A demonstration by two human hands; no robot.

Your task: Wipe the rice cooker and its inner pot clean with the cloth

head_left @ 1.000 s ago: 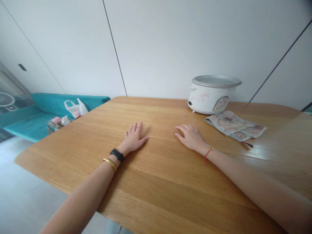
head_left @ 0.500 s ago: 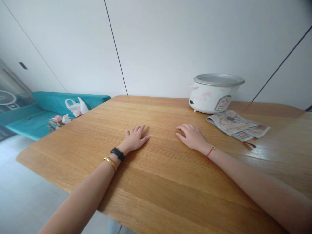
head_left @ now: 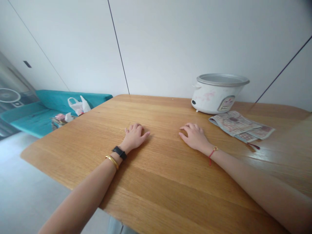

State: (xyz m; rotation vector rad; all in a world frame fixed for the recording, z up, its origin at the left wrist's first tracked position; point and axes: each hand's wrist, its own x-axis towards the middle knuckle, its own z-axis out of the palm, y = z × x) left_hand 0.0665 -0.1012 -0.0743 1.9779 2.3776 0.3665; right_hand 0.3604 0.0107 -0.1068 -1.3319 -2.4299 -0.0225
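Both of my hands rest on a wooden table (head_left: 170, 182), about a hand's width apart. My left hand (head_left: 134, 137) lies knuckles up with its fingers curled under and the thumb stuck out, holding nothing. On that wrist are a black band and a gold bangle. My right hand (head_left: 193, 136) lies palm down with its fingers loosely arched and apart, empty, a red string around its wrist. A white rice cooker (head_left: 218, 92) without a lid stands at the table's far right. A folded patterned cloth (head_left: 240, 126) lies in front of it, right of my right hand.
A white panelled wall runs behind the table. At the left, a teal bench (head_left: 36, 113) carries a white plastic bag (head_left: 79, 105) and small items. Grey floor lies below the table's left edge.
My left hand's fingers, flat and spread a second ago, have curled under. My right hand has kept its place. The view has shifted slightly.
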